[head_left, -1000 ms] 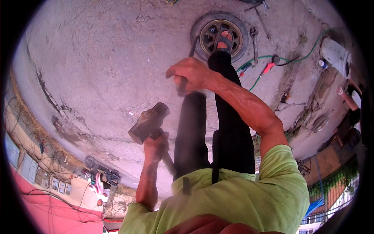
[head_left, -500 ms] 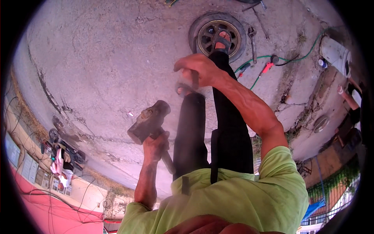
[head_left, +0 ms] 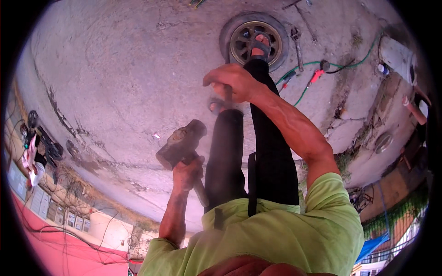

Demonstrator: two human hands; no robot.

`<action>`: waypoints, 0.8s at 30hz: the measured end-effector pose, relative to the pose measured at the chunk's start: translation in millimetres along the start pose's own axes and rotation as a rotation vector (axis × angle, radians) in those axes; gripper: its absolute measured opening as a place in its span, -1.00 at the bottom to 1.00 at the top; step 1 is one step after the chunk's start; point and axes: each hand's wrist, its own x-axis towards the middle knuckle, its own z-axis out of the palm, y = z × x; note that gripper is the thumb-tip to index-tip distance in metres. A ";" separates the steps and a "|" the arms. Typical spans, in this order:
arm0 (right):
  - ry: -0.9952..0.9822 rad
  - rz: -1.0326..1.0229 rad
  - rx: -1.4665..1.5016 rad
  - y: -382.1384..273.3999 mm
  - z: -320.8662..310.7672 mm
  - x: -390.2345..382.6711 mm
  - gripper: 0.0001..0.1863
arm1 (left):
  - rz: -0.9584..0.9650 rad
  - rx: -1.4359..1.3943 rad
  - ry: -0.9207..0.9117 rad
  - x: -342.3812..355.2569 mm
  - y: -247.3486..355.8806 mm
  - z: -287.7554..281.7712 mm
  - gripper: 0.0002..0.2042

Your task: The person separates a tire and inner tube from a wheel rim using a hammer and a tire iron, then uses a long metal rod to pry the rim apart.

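My left hand (head_left: pixel 188 174) is closed around the handle of a hammer with a big, worn, blocky head (head_left: pixel 181 143), raised at the left of my legs. My right hand (head_left: pixel 232 83) reaches forward and grips a dark metal bar (head_left: pixel 228 94), whose lower end shows below the fingers. The bar's far part points to the left edge of a tyre (head_left: pixel 224 42) lying flat on the ground. A spoked wheel rim (head_left: pixel 236 45) sits in the tyre. One sandalled foot (head_left: pixel 261 46) stands on the rim; the other (head_left: pixel 215 106) is on the ground, partly hidden.
Right of the tyre lie an adjustable wrench (head_left: pixel 299 50), a red air tool (head_left: pixel 316 77) and a green hose (head_left: pixel 366 60). A whitish container (head_left: pixel 397 57) lies farther right. Past the cracked concrete at the left, a person (head_left: pixel 37 168) is beside a motorbike (head_left: pixel 48 142).
The hammer in my left hand has shifted slightly right. My right hand keeps its grip on the bar, nearly still. The person and motorbike appear farther left as the view turns.
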 end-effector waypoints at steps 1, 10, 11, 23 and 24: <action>-0.014 0.014 0.007 1.1 0.6 2.7 -0.79 | 0.002 0.012 0.000 -0.7 2.1 1.9 -0.84; -0.004 0.026 0.022 0.4 13.4 26.9 -0.76 | 0.154 0.155 0.050 -56.5 72.8 19.9 -0.88; 0.015 0.009 0.001 0.2 15.6 29.4 -0.75 | 0.217 0.176 0.037 -64.9 85.9 22.3 -0.88; 0.020 0.073 0.049 -5.0 5.1 33.7 -0.74 | 0.282 0.262 0.001 -33.0 105.9 35.9 -0.81; 0.023 0.064 0.045 -6.2 1.3 37.6 -0.75 | 0.251 0.264 0.003 -36.6 108.7 29.8 -0.82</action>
